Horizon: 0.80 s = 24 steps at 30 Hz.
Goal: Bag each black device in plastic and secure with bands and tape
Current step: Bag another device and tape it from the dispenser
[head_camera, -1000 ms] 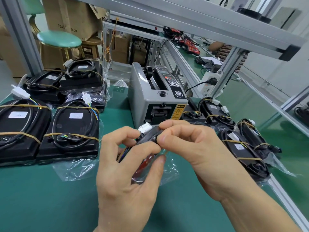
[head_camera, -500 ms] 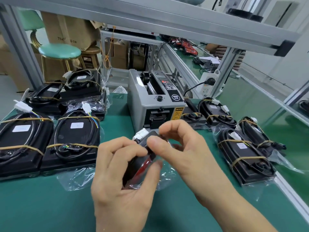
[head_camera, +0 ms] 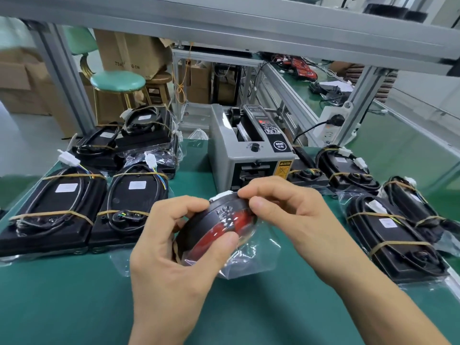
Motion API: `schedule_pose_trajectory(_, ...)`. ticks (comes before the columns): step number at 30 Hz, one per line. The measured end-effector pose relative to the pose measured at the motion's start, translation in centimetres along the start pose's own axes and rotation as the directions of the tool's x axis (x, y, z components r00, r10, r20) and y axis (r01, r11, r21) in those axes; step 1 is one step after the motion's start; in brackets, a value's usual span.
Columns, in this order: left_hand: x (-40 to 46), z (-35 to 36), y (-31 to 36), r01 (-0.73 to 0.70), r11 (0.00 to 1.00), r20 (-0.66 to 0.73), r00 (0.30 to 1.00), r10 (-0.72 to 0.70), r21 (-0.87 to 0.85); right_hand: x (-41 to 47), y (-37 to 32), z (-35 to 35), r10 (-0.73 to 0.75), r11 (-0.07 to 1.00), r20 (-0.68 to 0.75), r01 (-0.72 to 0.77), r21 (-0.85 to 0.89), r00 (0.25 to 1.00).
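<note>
Above tabletop (head_camera: 62, 307) centre: bagged black device (head_camera: 219, 232), long axis 1→7 o'clock. Left hand (head_camera: 171, 257) grips its 7 end; right hand (head_camera: 286, 215) pinches plastic at 1 end, nearer tape dispenser (head_camera: 249, 155) at 12.

Glossy clear plastic bag (head_camera: 249, 260) wraps the shiny black device (head_camera: 219, 227) (red-faced); table mat (head_camera: 74, 307) matt green

A green-topped stool (head_camera: 117, 81) stands before stacked cardboard boxes (head_camera: 129, 54), behind the aluminium frame (head_camera: 65, 78)
</note>
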<state>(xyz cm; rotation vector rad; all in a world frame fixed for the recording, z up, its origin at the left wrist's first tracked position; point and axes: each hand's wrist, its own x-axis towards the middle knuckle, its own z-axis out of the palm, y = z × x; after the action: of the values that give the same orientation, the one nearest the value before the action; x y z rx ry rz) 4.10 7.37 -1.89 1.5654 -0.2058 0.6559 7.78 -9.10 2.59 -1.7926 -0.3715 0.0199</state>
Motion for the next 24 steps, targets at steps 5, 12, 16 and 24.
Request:
schedule_pose_trajectory(5, 0.3, -0.4, 0.2, -0.024, 0.999, 0.097, 0.995, 0.026, -0.022, -0.3, -0.4, -0.6, -0.087, 0.996, 0.072, 0.089, -0.032, 0.994)
schedule_pose_trajectory(12, 0.3, -0.6, 0.7, -0.032, 0.997, 0.162, 0.986, 0.042, -0.064, -1.1, -1.2, -1.0, -0.12, 0.986, 0.181, 0.139, -0.096, 0.976)
schedule_pose_trajectory(16, 0.2, -0.7, 0.8, -0.029, 0.997, 0.185, 0.982, 0.041, -0.068, -1.5, -2.2, -0.8, -0.144, 0.974, 0.181, 0.172, -0.147, 0.973)
schedule_pose_trajectory(24, -0.3, -0.5, 0.7, -0.01, 0.995, 0.134, 0.991, 0.023, -0.098, -2.6, -3.9, 0.1, -0.131, 0.928, 0.048, 0.14, -0.345, 0.99)
